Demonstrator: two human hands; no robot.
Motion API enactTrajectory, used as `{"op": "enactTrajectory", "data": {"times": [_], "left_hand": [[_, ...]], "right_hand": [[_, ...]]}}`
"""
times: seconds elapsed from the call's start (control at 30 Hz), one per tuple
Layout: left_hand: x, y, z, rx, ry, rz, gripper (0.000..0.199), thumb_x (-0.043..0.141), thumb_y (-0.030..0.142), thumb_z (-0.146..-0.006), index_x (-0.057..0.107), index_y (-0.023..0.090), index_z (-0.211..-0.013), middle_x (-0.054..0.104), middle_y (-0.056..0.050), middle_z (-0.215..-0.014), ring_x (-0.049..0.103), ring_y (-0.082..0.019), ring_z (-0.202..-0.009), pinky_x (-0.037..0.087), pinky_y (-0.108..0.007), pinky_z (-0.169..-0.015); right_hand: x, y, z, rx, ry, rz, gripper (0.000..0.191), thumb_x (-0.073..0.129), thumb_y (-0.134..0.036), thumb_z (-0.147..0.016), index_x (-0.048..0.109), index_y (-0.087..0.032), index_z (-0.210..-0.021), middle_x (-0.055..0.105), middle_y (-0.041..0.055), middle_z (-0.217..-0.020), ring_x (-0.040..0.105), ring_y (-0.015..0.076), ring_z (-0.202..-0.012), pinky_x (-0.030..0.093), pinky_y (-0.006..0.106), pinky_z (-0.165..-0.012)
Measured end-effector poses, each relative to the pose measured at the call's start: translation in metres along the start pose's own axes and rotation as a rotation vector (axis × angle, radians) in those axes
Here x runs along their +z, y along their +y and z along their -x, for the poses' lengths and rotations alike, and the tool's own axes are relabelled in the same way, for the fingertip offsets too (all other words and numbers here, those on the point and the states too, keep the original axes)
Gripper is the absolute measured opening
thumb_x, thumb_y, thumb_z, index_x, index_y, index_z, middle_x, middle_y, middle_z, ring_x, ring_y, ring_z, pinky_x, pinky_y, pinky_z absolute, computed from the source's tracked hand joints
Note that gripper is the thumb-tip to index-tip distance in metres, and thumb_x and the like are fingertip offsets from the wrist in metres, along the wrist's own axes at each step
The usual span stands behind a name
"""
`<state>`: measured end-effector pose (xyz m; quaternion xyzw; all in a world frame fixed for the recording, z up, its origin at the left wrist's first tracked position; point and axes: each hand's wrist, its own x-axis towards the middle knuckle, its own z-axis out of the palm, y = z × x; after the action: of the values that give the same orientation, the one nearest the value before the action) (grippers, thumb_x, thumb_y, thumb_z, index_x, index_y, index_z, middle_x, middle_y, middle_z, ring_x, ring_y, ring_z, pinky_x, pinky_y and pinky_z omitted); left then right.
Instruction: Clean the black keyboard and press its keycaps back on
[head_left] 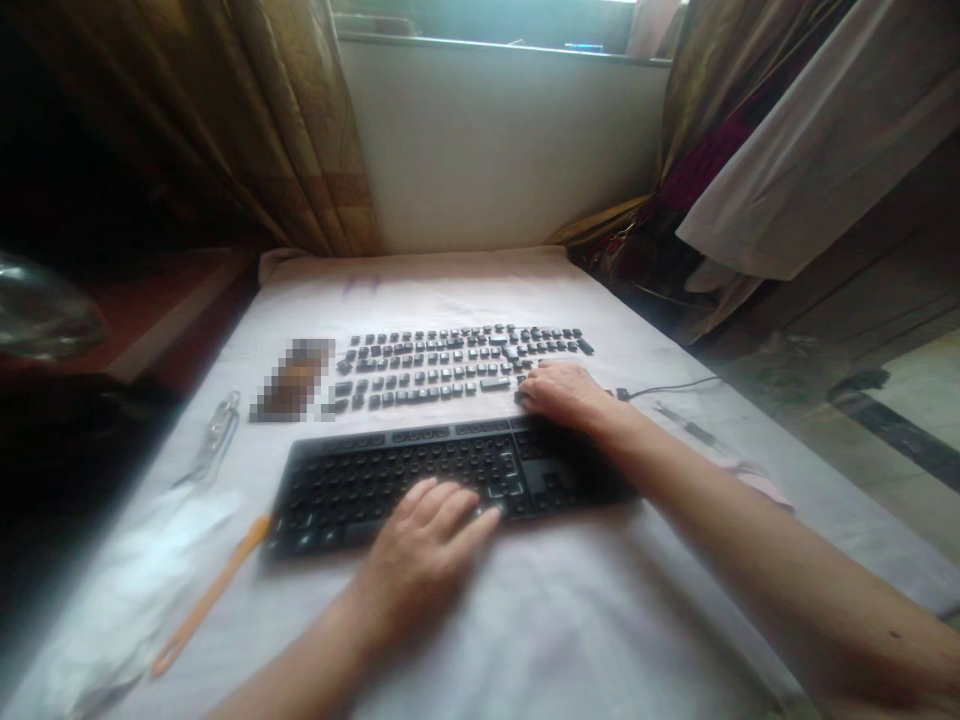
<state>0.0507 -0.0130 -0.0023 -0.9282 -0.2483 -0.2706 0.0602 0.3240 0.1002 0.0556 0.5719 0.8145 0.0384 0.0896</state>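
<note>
A black keyboard (405, 480) with its keycaps removed lies across the bed-like white surface in front of me. My left hand (431, 525) rests on its front edge, fingers stretched and thumb apart, with no object clearly held. Beyond the keyboard, loose black keycaps (450, 375) stand in several rows. My right hand (562, 392) reaches over the keyboard's far right side to the end of the nearest rows. Its fingers are bent together at a dark keycap (520, 397), and the fingertips are partly hidden.
An orange-handled tool (210, 600) lies at the keyboard's left end. Further left are a clear plastic object (217, 430) and a white plastic bag (142, 560). A cable (667, 386) and a thin tool (686, 424) lie right, beyond my forearm. Curtains (300, 120) hang behind.
</note>
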Motion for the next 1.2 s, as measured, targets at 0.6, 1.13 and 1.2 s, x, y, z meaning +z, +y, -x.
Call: {"op": "enactTrajectory", "data": {"times": [0.6, 1.13, 1.2], "left_hand": [[-0.002, 0.000, -0.001, 0.030, -0.002, -0.047, 0.035, 0.047, 0.017, -0.098, 0.065, 0.025, -0.126, 0.067, -0.005, -0.117, 0.056, -0.022, -0.112, 0.039, -0.042, -0.107], [-0.007, 0.012, -0.010, 0.033, -0.031, -0.026, 0.032, 0.047, 0.017, -0.098, 0.066, 0.022, -0.123, 0.069, -0.006, -0.116, 0.059, -0.021, -0.110, 0.041, -0.041, -0.106], [-0.007, 0.015, -0.011, 0.033, -0.033, -0.019, 0.031, 0.048, 0.016, -0.097, 0.066, 0.021, -0.122, 0.069, -0.006, -0.116, 0.059, -0.020, -0.111, 0.041, -0.040, -0.106]], "right_hand": [[0.020, -0.047, 0.117, 0.117, 0.363, -0.942, 0.015, 0.058, -0.025, -0.088, 0.072, -0.022, -0.090, 0.077, 0.0037, -0.088, 0.072, 0.0182, -0.080, 0.057, 0.029, -0.075], [0.047, -0.072, 0.134, 0.024, 0.564, -0.571, 0.016, 0.064, -0.021, -0.089, 0.070, -0.021, -0.103, 0.072, 0.0069, -0.095, 0.070, 0.0191, -0.084, 0.058, 0.030, -0.074], [0.048, -0.071, 0.134, -0.005, 0.599, -0.545, 0.012, 0.062, -0.020, -0.090, 0.071, -0.020, -0.099, 0.071, 0.0069, -0.092, 0.070, 0.0187, -0.081, 0.058, 0.030, -0.072]]}}
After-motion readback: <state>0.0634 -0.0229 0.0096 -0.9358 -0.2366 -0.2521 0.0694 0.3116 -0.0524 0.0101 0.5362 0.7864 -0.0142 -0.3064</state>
